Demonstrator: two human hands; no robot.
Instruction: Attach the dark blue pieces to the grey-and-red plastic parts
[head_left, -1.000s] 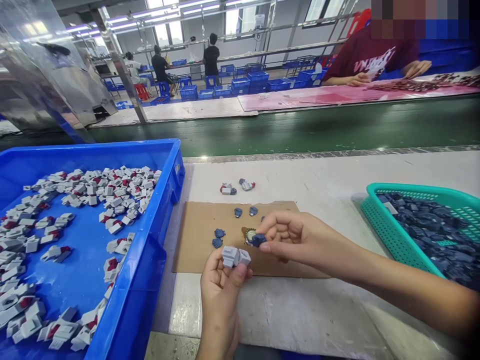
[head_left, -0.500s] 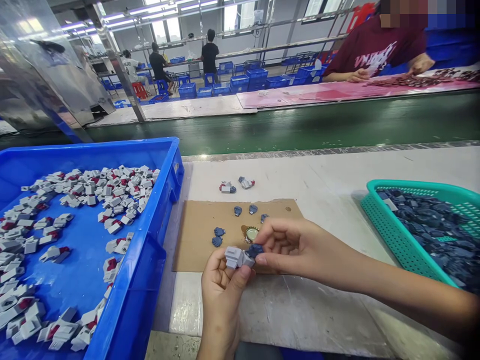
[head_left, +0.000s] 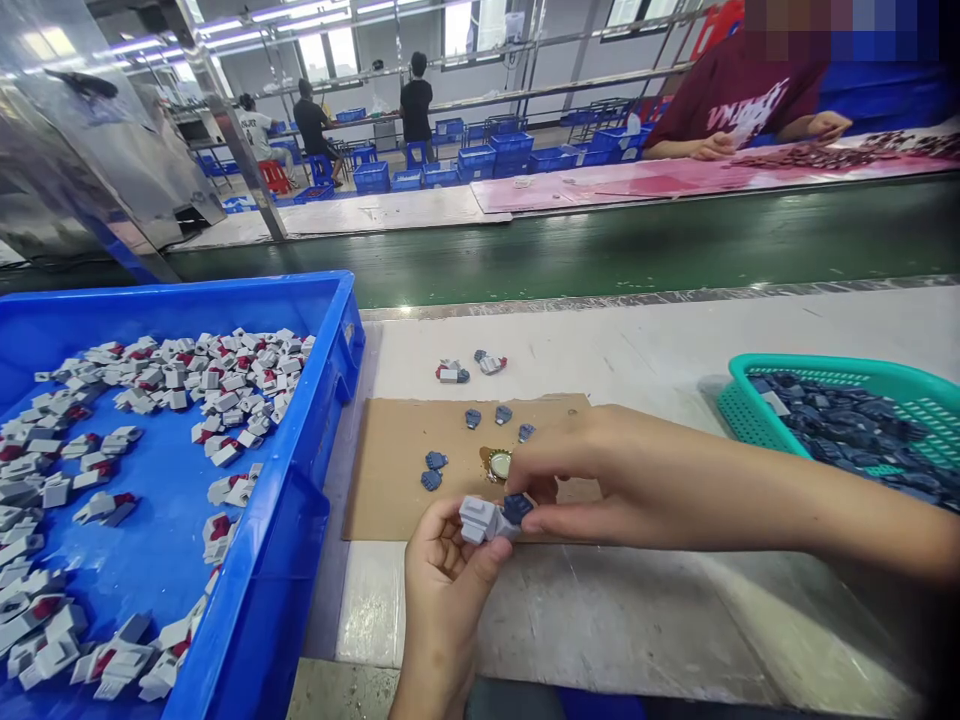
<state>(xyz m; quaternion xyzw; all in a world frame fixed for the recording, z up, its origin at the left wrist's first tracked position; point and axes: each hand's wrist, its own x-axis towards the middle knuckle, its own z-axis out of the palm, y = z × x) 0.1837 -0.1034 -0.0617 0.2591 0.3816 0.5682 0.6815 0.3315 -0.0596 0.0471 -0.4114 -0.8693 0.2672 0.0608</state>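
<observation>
My left hand (head_left: 454,575) is closed round a grey plastic toy part (head_left: 478,519), blocky in shape, with the thumb pressed along its lower side. At its right end sits a dark blue plastic piece (head_left: 517,508), pinched by my right hand (head_left: 577,480). The two pieces touch; whether they are joined I cannot tell. Under and beyond my hands lies a brown cardboard sheet (head_left: 397,440) with several loose dark blue pieces (head_left: 433,461) on it. A bottle cap (head_left: 499,464) rests there too, partly hidden by my right hand.
On the left stands a blue crate (head_left: 289,560) with many grey and red parts. A green basket (head_left: 765,420) of dark blue pieces is at the right. Two assembled parts (head_left: 491,363) lie behind the cardboard. Beyond runs a green conveyor belt (head_left: 525,270), with a co-worker (head_left: 739,100) across it.
My right hand has turned, its wrist and forearm rising, while pinching the dark blue piece against the grey part. Both hands have shifted slightly right in view.
</observation>
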